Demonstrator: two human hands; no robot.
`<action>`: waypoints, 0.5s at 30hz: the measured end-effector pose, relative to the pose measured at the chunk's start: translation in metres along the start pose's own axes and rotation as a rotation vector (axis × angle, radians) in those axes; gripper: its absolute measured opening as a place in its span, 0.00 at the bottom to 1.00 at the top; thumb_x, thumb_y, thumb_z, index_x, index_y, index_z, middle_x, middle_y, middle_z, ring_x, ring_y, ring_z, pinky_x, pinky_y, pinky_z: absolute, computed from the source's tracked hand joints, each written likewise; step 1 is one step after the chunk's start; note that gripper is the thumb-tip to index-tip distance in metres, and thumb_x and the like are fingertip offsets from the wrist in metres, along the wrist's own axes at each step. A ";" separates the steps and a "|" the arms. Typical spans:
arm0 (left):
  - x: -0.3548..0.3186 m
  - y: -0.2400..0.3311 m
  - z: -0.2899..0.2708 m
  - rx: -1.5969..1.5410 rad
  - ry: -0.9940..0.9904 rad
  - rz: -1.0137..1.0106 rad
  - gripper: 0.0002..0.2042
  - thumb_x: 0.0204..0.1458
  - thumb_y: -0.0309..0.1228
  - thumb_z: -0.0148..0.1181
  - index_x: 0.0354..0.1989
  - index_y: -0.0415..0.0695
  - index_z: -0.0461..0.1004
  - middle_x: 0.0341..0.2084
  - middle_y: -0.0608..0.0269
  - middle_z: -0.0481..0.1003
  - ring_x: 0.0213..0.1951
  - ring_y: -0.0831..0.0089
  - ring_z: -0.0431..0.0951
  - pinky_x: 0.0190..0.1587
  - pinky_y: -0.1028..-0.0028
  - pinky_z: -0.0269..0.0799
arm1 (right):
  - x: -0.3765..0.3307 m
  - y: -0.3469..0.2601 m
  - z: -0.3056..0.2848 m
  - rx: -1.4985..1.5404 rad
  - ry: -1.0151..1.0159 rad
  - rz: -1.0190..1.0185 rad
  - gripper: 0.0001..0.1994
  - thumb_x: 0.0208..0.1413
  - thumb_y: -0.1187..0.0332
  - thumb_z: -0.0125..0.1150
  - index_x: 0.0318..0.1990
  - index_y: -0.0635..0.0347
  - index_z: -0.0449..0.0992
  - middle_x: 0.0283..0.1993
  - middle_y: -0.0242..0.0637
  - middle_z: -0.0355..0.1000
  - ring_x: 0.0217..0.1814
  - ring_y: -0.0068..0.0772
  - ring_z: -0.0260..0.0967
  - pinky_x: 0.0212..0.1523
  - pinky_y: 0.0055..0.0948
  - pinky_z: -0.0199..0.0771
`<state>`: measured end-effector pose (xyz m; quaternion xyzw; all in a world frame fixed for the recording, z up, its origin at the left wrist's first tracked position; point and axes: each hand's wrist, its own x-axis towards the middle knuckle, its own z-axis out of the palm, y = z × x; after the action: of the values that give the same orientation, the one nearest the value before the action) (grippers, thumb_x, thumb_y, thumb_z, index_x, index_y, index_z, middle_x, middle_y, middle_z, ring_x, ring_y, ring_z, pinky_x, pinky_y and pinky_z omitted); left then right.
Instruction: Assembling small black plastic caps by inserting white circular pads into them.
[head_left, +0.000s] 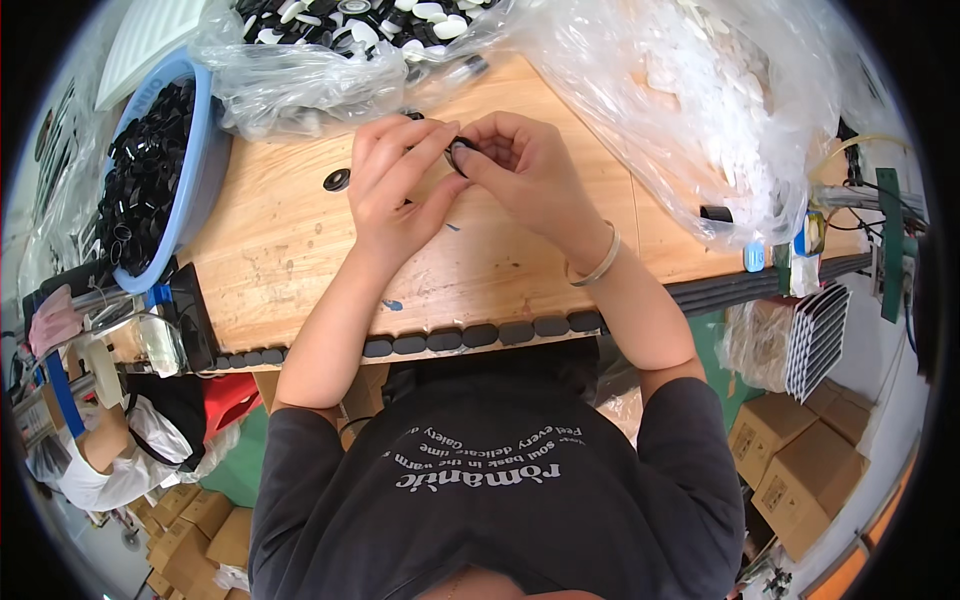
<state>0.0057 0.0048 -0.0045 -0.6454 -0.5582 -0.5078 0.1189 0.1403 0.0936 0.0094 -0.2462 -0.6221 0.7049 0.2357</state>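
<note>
Over the wooden table, my two hands meet around a small black round piece (461, 157). My right hand (535, 178) pinches it between thumb and curled fingers. From the other side, my left hand (392, 190) closes on it with fingertips and thumb; part of the piece is hidden by the fingers. A black ring-shaped part (337, 180) lies on the table just left of my left hand. Another dark piece (412, 115) shows partly behind the left fingers.
A blue basin (205, 160) of black parts stands at left. At the back, a clear bag (310, 95) holds black and white oval pieces. Another bag (600, 110) with whitish parts lies right, near a short black cylinder (716, 213). Dark pads (445, 340) line the table's front edge.
</note>
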 end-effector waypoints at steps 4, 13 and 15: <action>-0.001 -0.002 0.001 -0.011 0.012 0.013 0.25 0.25 0.23 0.72 0.40 0.40 0.78 0.36 0.60 0.75 0.40 0.60 0.71 0.43 0.65 0.69 | 0.000 -0.001 0.003 0.038 0.019 -0.010 0.06 0.55 0.77 0.60 0.39 0.69 0.74 0.34 0.32 0.74 0.34 0.16 0.71 0.37 0.16 0.74; -0.002 0.001 0.004 0.029 0.029 0.040 0.24 0.26 0.23 0.71 0.40 0.39 0.78 0.36 0.59 0.75 0.40 0.59 0.71 0.42 0.66 0.69 | 0.001 0.000 0.003 0.042 0.051 -0.039 0.06 0.53 0.76 0.61 0.37 0.70 0.75 0.31 0.33 0.75 0.31 0.15 0.71 0.33 0.15 0.73; -0.001 0.001 0.004 0.069 0.020 0.083 0.25 0.26 0.23 0.70 0.41 0.38 0.78 0.36 0.59 0.75 0.39 0.59 0.71 0.42 0.66 0.69 | 0.004 0.002 0.002 0.085 0.065 -0.048 0.06 0.52 0.76 0.62 0.35 0.71 0.75 0.29 0.33 0.75 0.28 0.15 0.71 0.30 0.15 0.72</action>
<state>0.0085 0.0072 -0.0069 -0.6583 -0.5468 -0.4894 0.1676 0.1364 0.0944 0.0074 -0.2439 -0.5890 0.7166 0.2830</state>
